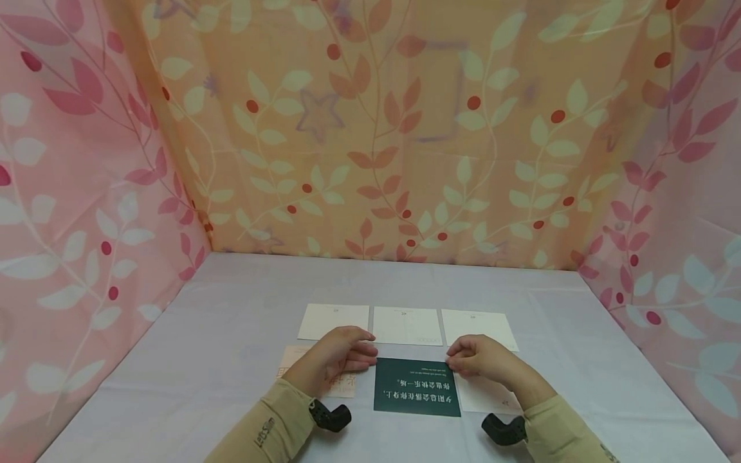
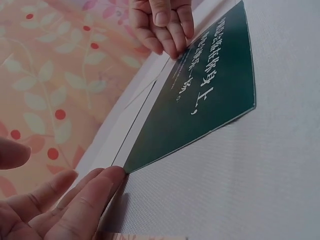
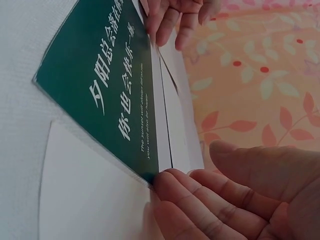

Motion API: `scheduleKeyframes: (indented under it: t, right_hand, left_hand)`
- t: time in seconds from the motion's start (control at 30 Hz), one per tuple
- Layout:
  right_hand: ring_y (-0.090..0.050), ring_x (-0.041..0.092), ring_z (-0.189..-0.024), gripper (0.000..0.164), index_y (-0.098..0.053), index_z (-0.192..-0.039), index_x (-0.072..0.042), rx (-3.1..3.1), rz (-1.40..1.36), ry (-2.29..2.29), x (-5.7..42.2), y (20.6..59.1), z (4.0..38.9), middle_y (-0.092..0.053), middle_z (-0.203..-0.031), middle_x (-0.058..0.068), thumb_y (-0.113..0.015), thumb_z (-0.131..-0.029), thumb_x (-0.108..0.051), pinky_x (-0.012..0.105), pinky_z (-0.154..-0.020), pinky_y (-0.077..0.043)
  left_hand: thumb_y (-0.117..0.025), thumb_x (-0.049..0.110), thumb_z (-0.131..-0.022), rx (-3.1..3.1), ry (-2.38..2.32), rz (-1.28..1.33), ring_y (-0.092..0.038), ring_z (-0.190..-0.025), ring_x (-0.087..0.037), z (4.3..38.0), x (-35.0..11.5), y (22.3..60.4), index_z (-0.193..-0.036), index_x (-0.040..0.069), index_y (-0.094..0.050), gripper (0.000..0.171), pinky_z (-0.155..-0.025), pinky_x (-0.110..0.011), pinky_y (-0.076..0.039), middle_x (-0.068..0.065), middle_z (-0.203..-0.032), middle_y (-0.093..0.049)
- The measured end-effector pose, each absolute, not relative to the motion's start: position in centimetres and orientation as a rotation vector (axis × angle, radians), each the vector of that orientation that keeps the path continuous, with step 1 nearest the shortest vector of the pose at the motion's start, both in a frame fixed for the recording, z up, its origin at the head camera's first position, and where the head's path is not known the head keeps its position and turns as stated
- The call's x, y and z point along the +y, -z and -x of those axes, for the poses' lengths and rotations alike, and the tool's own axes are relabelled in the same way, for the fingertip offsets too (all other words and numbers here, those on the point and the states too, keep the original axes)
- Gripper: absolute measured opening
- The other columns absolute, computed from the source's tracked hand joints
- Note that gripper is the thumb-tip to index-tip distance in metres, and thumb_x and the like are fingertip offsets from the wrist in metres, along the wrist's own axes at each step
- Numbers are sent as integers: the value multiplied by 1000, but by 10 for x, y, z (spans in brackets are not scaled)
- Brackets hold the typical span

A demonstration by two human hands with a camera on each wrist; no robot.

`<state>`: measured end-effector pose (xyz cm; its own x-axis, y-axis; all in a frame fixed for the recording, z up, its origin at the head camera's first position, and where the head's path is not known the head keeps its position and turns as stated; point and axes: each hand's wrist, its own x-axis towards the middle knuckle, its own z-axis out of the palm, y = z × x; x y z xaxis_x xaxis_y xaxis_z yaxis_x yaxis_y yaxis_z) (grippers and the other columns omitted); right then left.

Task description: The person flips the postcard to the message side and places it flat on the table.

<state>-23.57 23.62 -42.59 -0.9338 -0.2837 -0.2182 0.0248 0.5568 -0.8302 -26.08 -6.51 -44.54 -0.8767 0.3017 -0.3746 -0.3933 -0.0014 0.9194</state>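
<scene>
A dark green card (image 1: 417, 389) with white lettering lies on the table between both hands; its text appears upside down in the head view. My left hand (image 1: 341, 354) touches the card's far left corner with its fingertips, its thumb apart in the left wrist view. At the far right corner, the fingertips of my right hand (image 1: 483, 360) touch the card, and the right wrist view shows that thumb lifted away too. Partly under my left arm is a pale card (image 1: 292, 360) with orange lettering. A white card (image 1: 486, 399) lies beside the green one, partly hidden by my right hand.
Behind the hands, three white cards form a row: left (image 1: 334, 320), middle (image 1: 407, 326) and right (image 1: 479, 325). A white cloth covers the table (image 1: 191, 360). Leaf-patterned curtains (image 1: 376, 128) enclose the back and both sides.
</scene>
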Motion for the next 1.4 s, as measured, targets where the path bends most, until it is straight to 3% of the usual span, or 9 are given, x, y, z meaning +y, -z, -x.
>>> scheduleKeyframes:
  t: [0.63,1.1,1.4]
  right_hand:
    - [-59,17,-73,23,-63,-94,-3,2478,186,1308,236,426,237,-65,-81,5,-70,-80,-19,30,-65,-52]
    - [-60,17,-74,23,-63,-94,-3,2456,199,1319,237,427,237,-66,-82,5,-70,-80,-19,30,-65,-52]
    - [-59,17,-73,23,-62,-95,-3,2473,202,1311,234,425,235,-65,-82,6,-70,-80,-19,31,-64,-51]
  left_hand:
    - [-55,20,-88,1700,-1978,72,-66,-86,-29,264,-69,448,-116,-7,-53,39,-74,-34,-53,-22,-96,-66]
    - [-55,24,-89,1734,-1933,70,-66,-86,-29,263,-69,445,-117,-3,-54,39,-72,-35,-54,-20,-97,-66]
    - [-59,13,-86,1907,-1821,-28,-64,-76,-20,261,-60,448,-109,1,-58,26,-68,-31,-54,-14,-92,-64]
